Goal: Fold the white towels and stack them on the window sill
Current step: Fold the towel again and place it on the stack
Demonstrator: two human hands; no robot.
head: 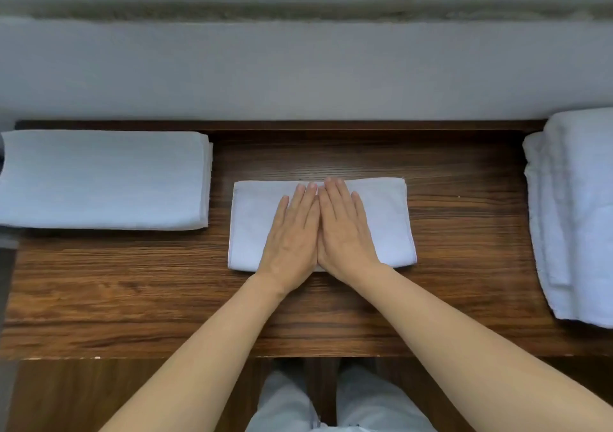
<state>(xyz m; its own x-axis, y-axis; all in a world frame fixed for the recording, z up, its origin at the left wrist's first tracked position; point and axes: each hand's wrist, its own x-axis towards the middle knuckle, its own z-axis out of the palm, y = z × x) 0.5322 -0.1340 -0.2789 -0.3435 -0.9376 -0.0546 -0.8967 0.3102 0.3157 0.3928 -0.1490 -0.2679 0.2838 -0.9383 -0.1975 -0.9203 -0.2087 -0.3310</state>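
Taking the small folded towel (374, 219) at the middle of the wooden bench (464, 232) as the landmark: well to its left lies a larger folded white stack (102, 179), its right edge close to the small towel's left edge but apart from it. If the small towel is slid leftward to join that stack, its loose layers could drag on the wood and fall open. On the small towel itself, the left hand (292, 232) and right hand (345, 232) rest flat, palms down, thumbs side by side; neither grip is closed on anything, the fingers stretched out and only pressing. Smoothing outward from here could shove the upper layer past the lower one and skew the edges; lifting with one hand alone could let the fold spill. To its right, at the bench's end, sits a looser pile of towels (577, 219), seemingly unfolded, which could slump over the front edge if tugged. No brand, label or writing is legible anywhere.
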